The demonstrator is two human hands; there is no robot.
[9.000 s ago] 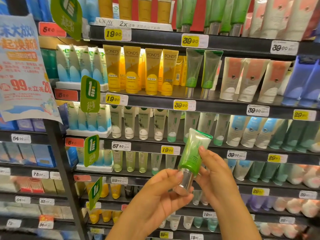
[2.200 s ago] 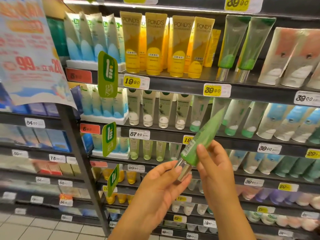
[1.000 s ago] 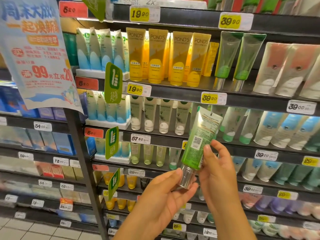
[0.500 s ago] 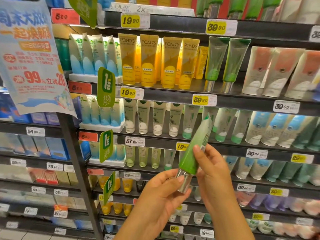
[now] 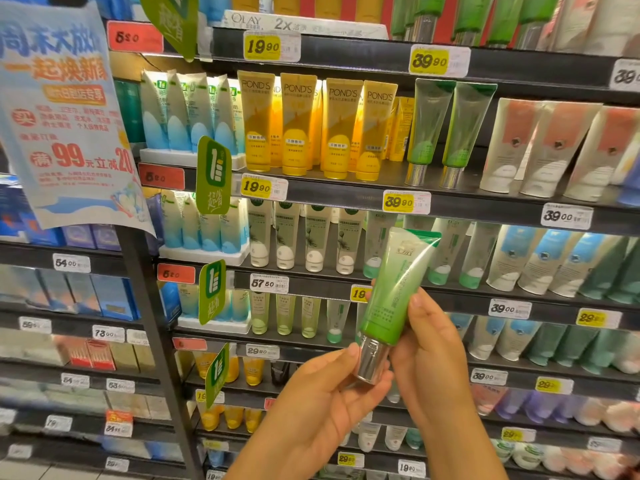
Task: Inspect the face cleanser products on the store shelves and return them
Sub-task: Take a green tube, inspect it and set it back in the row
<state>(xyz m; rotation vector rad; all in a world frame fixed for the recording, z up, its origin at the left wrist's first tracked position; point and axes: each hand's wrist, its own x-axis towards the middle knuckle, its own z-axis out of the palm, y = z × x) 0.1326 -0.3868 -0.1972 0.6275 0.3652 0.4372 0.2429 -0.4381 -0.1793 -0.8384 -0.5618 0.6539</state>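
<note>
- We see a green tube (image 5: 391, 292) held up in front of the shelves, silver cap (image 5: 370, 362) down, crimped end tilted up to the right; its print is too blurred to read.
- Left hand (image 5: 322, 407) sits under the tube, thumb and fingers curled around the silver cap.
- Right hand (image 5: 429, 355) grips the tube body from the right side, thumb pressed on the front.
- Yellow tubes (image 5: 318, 129) on the shelf above read "POND'S"; the yellow price tag (image 5: 258, 187) below them reads "19 90".
- Two matching green tubes (image 5: 446, 133) stand right of the yellow ones, with dark bare shelf just beside them; the tag (image 5: 401, 202) under them reads "39 90".
- A strip (image 5: 294, 24) on the top shelf reads "OLAY" and "2x".
- White tag (image 5: 268, 283) reads "57 50"; another white tag (image 5: 564, 216) reads "39 00".
- Hanging poster (image 5: 65, 116) at left shows a large "99" in red, with Chinese text.
- Shelf edges run dark and packed with tubes; the tube is in the open aisle space in front of them, touching no shelf.
</note>
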